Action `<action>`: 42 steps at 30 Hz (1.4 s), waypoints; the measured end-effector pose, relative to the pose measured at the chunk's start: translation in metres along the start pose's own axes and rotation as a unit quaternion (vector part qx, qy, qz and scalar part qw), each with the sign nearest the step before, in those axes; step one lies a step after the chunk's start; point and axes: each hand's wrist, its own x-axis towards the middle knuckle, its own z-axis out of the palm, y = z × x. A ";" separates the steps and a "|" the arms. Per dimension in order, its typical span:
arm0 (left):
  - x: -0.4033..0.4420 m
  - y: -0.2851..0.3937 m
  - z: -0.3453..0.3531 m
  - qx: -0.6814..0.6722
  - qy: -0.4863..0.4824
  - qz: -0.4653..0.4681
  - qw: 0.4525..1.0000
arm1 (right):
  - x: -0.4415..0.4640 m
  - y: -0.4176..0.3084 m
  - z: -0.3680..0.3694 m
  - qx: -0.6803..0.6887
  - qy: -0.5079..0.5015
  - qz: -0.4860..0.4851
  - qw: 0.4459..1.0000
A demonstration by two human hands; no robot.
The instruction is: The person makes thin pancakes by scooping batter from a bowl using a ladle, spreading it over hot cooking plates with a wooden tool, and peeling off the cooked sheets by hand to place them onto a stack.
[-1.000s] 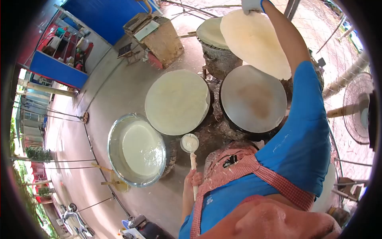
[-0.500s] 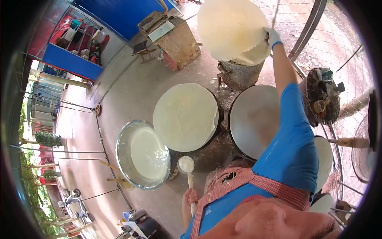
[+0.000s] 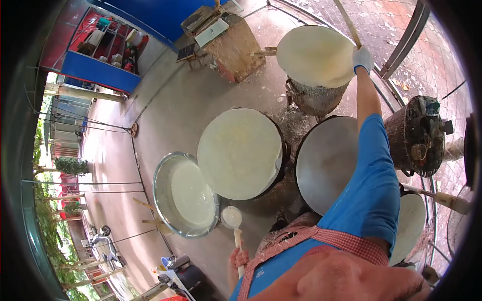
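Pale sheet (image 3: 311, 57) has gone from raised to lying flatter over the drum (image 3: 317, 101) beyond the bare griddle (image 3: 326, 168). Looks like the laying-down step. Left hand (image 3: 238, 258), left of the griddle: fingers wrapped round the ladle (image 3: 231, 216). Right hand (image 3: 363, 59), beyond the griddle, at the sheet's edge; too small to tell if fingers grip. Next move calls for keeping that edge flat.
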 end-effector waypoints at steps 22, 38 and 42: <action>-0.011 0.042 -0.021 -0.284 -0.266 -0.023 0.921 | -0.229 -0.076 0.007 0.073 -0.230 -0.376 0.895; 0.199 0.315 -0.201 0.216 0.128 0.010 0.968 | -0.713 -0.232 -0.050 -0.231 -0.442 -0.644 0.580; 0.183 0.306 -0.175 0.327 0.119 0.118 0.930 | -0.733 -0.162 -0.021 -0.222 -0.462 -0.533 0.673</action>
